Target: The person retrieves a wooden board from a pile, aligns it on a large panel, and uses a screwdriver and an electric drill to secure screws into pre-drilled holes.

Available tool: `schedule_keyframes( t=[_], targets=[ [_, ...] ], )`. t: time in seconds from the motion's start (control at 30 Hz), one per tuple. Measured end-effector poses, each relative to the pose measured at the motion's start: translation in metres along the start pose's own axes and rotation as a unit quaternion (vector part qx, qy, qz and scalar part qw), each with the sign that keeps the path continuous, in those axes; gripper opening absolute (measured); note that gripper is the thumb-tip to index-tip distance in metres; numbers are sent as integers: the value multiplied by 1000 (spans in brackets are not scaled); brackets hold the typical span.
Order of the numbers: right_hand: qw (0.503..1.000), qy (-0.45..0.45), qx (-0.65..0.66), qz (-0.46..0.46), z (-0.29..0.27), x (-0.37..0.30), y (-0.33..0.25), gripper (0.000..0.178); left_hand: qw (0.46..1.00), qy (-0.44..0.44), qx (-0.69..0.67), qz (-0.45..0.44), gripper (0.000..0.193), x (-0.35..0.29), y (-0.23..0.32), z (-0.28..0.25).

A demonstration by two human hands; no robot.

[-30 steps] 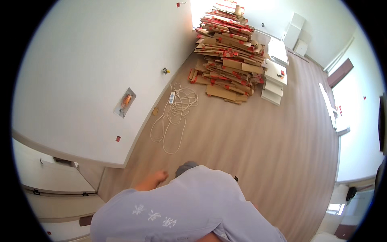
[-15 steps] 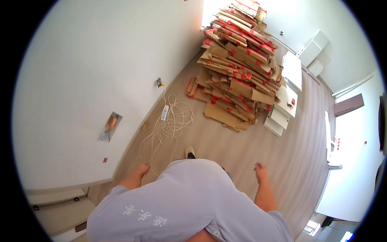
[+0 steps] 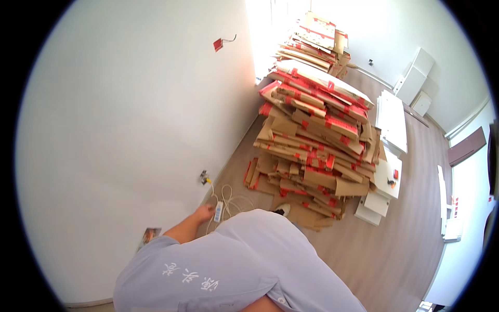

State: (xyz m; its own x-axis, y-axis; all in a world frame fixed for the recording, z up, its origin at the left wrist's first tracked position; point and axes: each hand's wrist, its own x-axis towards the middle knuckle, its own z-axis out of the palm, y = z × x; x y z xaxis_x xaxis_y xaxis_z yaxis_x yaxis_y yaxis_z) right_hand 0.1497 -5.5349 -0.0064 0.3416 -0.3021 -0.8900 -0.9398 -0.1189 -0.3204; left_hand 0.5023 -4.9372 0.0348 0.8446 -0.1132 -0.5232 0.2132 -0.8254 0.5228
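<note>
My left hand (image 3: pixel 205 212) hangs low near the wall, its fingers small and partly turned away; I cannot make out how far they are curled, and no object shows in it. In the picture it appears right beside a white power strip (image 3: pixel 218 212) on the floor, but whether the two touch cannot be told. A loose white cable (image 3: pixel 236 200) lies coiled around the strip, and a yellow-ended lead (image 3: pixel 209 180) runs up to a wall box (image 3: pixel 204 177). My right hand is out of sight behind my grey shirt.
A tall stack of flattened cardboard boxes (image 3: pixel 312 140) with red tape rises ahead. White panels (image 3: pixel 391 122) lie along its right side. Wires hang from a red wall plate (image 3: pixel 218 44). More white boards (image 3: pixel 416 75) lean at the far wall, and a dark brown panel (image 3: pixel 467 147) is at right.
I have stepped forward; the stack and power strip sit lower and closer. My left hand has moved forward to appear beside the strip. My right hand has gone out of view.
</note>
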Motion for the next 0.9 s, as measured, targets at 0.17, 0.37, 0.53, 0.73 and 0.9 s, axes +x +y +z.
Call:
schedule_keyframes(
  t=[0.17, 0.37, 0.53, 0.73, 0.9],
  targets=[
    [972, 90, 209, -59, -80, 83, -195, 23, 970, -155, 182, 35, 36, 79, -18, -24],
    [906, 92, 274, -308, -164, 85, -457, 25, 966, -112, -113, -203, 32, 215, 59, -81],
    [935, 198, 216, -203, -160, 119, -488, 29, 962, -45, -240, -121, 18, 414, 243, -164],
    [972, 222, 82, -1, -67, 98, -478, 14, 923, -7, -373, -94, 23, 717, 396, -212],
    [972, 179, 103, 114, -8, 118, -581, 14, 957, 136, -255, -38, 26, 960, 475, -205]
  ],
)
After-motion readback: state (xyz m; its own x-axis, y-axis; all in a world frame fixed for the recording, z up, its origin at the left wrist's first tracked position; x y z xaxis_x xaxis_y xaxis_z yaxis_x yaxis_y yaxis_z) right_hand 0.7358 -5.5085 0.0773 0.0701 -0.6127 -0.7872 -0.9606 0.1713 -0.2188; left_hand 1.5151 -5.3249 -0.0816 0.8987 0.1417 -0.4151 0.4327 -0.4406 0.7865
